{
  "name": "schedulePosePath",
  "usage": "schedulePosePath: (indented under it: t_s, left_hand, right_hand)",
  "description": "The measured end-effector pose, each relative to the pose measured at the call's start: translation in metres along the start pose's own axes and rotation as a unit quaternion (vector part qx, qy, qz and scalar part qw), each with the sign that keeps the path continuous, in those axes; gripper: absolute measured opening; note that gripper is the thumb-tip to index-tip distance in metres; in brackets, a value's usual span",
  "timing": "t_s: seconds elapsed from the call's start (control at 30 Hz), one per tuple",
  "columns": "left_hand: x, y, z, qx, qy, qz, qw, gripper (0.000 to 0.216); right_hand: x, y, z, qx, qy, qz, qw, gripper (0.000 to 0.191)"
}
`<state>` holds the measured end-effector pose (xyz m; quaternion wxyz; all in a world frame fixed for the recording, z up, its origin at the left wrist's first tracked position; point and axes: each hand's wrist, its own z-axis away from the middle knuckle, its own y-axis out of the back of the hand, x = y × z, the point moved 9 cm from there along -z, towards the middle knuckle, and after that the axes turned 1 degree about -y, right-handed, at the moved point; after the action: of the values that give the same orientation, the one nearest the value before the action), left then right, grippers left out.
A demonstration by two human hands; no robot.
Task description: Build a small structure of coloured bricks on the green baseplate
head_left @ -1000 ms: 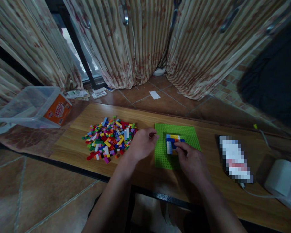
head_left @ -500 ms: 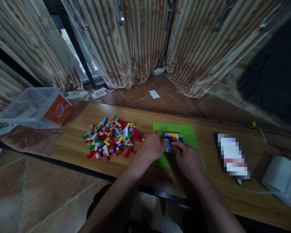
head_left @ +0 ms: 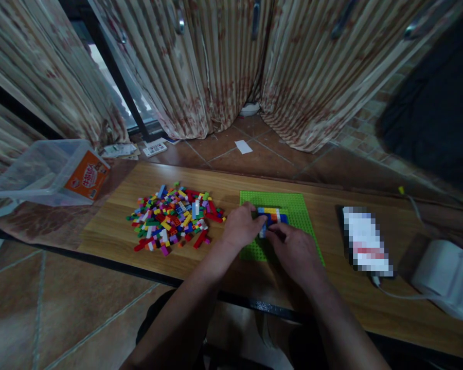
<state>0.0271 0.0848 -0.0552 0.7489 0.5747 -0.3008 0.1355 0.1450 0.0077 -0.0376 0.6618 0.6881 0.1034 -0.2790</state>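
Observation:
A green studded baseplate (head_left: 297,205) lies on the wooden table (head_left: 111,226). On it stands a small block of bricks (head_left: 272,214) with blue, yellow and orange layers. My left hand (head_left: 241,226) is curled, its fingertips pinched against the block's left side. My right hand (head_left: 293,252) covers the block's near side, fingers bent and pressed onto it. Whether a loose brick sits under the fingers is hidden. A heap of several small coloured bricks (head_left: 173,216) lies to the left of my left hand.
A clear plastic tub (head_left: 42,172) with an orange label lies tipped at the table's far left. A blurred flat object (head_left: 364,241) and a white device (head_left: 447,277) with a cable sit on the right. Curtains hang behind; papers lie on the tiled floor.
My left hand has moved right from the brick heap onto the baseplate and now touches the block. Some red bricks were dragged out at the heap's right edge. The right hand stayed on the block.

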Motion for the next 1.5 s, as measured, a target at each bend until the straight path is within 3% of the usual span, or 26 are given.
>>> schedulePosePath:
  t_s: [0.47, 0.67, 0.87, 1.0, 1.13, 1.3, 1.5]
  left_hand:
    - [-0.006, -0.005, -0.003, 0.017, 0.024, 0.004, 1.0, 0.035]
    - [-0.004, -0.004, -0.002, -0.004, 0.003, 0.04, 0.999, 0.035]
    - [-0.003, 0.024, 0.001, 0.015, -0.018, 0.047, 0.999, 0.029]
    - [-0.02, 0.054, 0.002, 0.023, -0.075, 0.041, 0.996, 0.026]
    - [-0.051, 0.074, 0.006, 0.011, -0.069, -0.01, 0.998, 0.025]
    - [-0.06, 0.08, 0.013, 0.007, -0.038, -0.135, 0.99, 0.031]
    - [-0.056, 0.071, 0.012, -0.006, -0.031, -0.158, 0.987, 0.025]
  right_hand:
    - [0.002, -0.002, -0.008, -0.002, -0.017, -0.048, 0.999, 0.014]
    - [0.01, -0.003, -0.007, -0.012, -0.026, -0.074, 0.997, 0.018]
    - [0.01, 0.008, -0.005, 0.033, -0.02, -0.124, 0.992, 0.034]
    - [0.005, 0.01, -0.004, 0.043, -0.023, -0.177, 0.983, 0.033]
    - [0.002, 0.01, -0.004, 0.044, -0.019, -0.17, 0.984, 0.033]
    - [0.001, 0.011, -0.003, 0.044, -0.012, -0.165, 0.985, 0.031]
    - [0.0, 0.012, -0.004, 0.046, 0.003, -0.173, 0.984, 0.03]
